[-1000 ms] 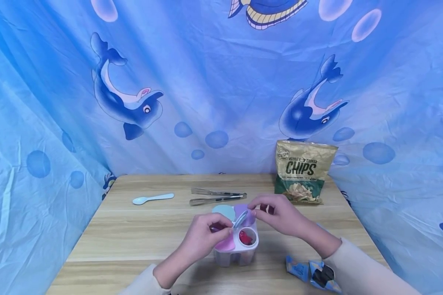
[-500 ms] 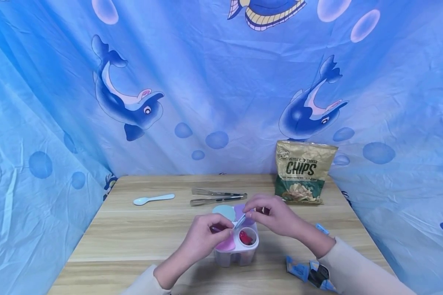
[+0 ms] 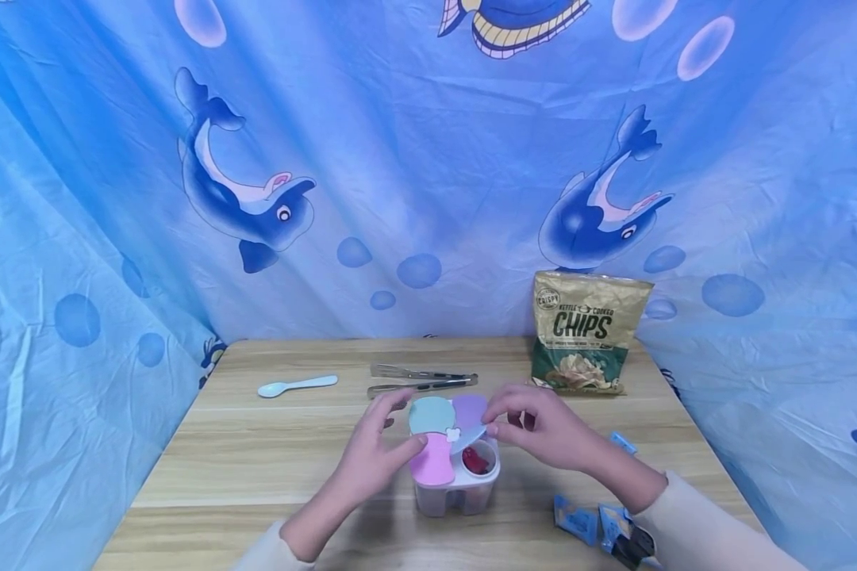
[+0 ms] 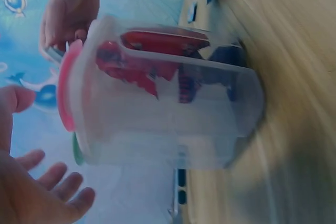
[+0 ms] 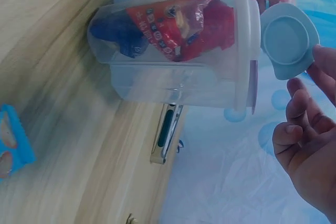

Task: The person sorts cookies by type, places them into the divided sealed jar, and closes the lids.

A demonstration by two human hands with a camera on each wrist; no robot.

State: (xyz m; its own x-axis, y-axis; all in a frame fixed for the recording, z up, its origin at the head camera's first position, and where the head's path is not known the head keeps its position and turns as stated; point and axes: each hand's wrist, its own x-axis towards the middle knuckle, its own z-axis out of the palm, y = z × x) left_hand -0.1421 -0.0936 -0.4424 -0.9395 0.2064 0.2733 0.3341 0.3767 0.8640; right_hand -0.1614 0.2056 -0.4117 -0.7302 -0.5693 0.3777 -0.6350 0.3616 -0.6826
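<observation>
Head view: pinching the blue lid (image 3: 468,438) with the right hand (image 3: 532,424), apparently to keep the near-right cup (image 3: 493,460) of the container (image 3: 433,498) uncovered, mid-desk (image 3: 257,468); no longer gripping with the left hand (image 3: 367,456). Left wrist view: spreading released fingers (image 4: 53,174) just off the pink lid (image 4: 65,90). Right wrist view: showing a red packet (image 5: 165,27) inside.

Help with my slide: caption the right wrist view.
Right hand pinches the raised, rounded pale-blue plastic lid of a translucent plastic container holding a red packet.

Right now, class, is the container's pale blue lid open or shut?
Open: the pale blue lid is tilted up, its edge held by the right hand, and a red packet shows in the uncovered space below.
</observation>
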